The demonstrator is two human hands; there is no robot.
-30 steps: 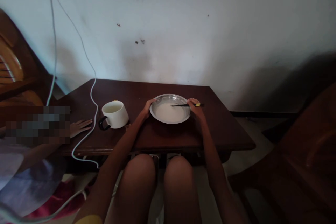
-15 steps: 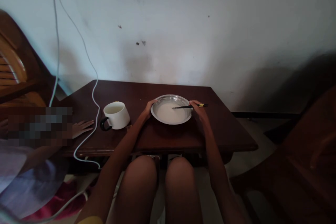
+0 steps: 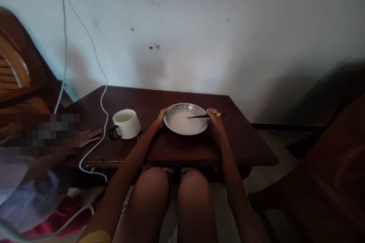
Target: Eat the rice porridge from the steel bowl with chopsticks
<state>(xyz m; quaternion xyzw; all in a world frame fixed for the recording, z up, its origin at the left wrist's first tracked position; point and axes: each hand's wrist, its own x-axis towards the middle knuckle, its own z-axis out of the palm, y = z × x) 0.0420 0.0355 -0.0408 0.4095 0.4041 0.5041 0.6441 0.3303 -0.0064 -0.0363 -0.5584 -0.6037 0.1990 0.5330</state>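
A shallow metal bowl [image 3: 186, 132] of milky, off-white liquid stands on the dark wooden table [image 3: 182, 152] in front of my knees. My left hand [image 3: 163, 117] is closed on the bowl's left rim. At the right rim, my right hand [image 3: 213, 117] is closed around black chopsticks [image 3: 199, 116] with gold bands and also touches the bowl. The chopsticks slant across the rim, with their tips in the liquid. Left of my left forearm stands a white mug [image 3: 127, 126] with a black handle, holding some pale liquid.
Another person's hand [image 3: 90, 136] lies on the table's left end. A white cable [image 3: 102, 100] hangs down the wall and runs across the table past the mug. Wooden chairs flank the table, one at the left [image 3: 17, 68] and one at the right [image 3: 327, 167]. A pale wall stands behind.
The view has shifted very slightly. Both my hands, the bowl and the chopsticks keep their places relative to each other.
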